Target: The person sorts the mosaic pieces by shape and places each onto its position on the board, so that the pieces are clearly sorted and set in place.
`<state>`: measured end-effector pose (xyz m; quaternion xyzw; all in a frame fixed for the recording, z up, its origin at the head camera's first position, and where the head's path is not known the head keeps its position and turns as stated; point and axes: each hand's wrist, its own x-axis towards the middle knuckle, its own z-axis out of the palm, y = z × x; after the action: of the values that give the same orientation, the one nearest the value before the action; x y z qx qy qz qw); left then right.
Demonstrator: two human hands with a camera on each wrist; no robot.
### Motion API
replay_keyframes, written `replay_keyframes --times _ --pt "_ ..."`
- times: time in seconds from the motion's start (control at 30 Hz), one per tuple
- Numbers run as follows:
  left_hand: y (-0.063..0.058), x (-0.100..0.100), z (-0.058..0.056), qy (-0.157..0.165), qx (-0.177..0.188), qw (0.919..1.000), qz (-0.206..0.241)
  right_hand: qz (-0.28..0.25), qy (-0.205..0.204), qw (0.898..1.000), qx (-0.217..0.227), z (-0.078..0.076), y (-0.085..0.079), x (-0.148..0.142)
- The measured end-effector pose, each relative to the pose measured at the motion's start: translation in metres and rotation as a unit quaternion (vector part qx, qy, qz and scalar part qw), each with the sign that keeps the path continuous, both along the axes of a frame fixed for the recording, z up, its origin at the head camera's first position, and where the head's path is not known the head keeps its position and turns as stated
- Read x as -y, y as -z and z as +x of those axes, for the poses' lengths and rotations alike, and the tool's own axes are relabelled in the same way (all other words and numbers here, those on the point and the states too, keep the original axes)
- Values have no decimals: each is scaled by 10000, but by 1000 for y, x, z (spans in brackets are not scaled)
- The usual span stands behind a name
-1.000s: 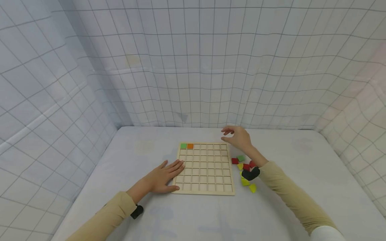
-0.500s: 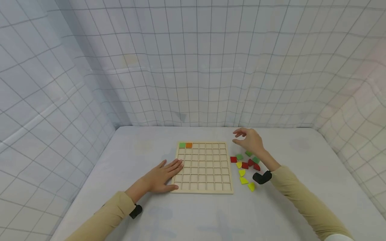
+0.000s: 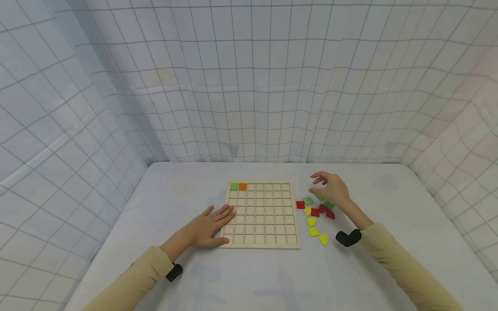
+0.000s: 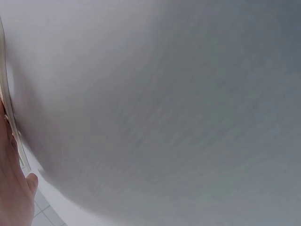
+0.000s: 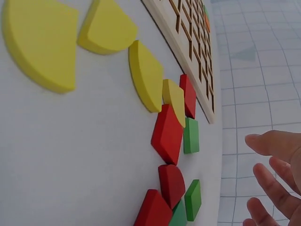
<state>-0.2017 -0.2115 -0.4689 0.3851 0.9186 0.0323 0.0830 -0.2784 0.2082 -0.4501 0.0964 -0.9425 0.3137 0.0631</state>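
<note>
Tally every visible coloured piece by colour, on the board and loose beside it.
Red pieces: 4, loose
Yellow pieces: 4, loose
Green pieces: 4, with 3 loose and 1 on the board
Orange piece: 1, on the board
Total: 13

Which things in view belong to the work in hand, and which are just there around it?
Likely part of the work:
wooden grid board
green tile, orange tile in it
yellow pieces, red pieces, green pieces beside it

Only around it:
lined cloth
black wrist devices

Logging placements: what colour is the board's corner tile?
The corner tile is green, clearest in head view.
</note>
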Motion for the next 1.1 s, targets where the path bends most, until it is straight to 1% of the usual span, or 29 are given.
replay_keyframes --times 0.13,0.23,0.33,0.4,0.5,0.63,0.77,0.9,1.1 --pt "1 1 1 16 -30 10000 -26 -141 -91 9997 155 3 7 -6" --pt "3 2 1 18 -60 10000 -11 -254 -153 9991 294 2 12 -12" --pt "3 3 2 -9 -48 10000 21 -377 -340 9981 339 -1 17 -18" --pt "3 4 2 -35 -18 10000 9 -443 -534 9969 370 -2 19 -22" --pt "3 4 2 -52 30 10000 -19 -350 -811 9954 369 -4 21 -26" --pt "4 1 0 -23 8 10000 7 -226 -991 9943 316 -4 21 -32" --pt "4 0 -2 -55 51 9999 -86 -182 -1208 9920 333 -6 21 -35" --pt "4 2 -1 -95 93 9998 -146 -111 -1443 9885 446 -10 23 -33" --pt "4 3 -1 -59 71 9999 -128 -7 -1521 9853 781 -14 26 -27"
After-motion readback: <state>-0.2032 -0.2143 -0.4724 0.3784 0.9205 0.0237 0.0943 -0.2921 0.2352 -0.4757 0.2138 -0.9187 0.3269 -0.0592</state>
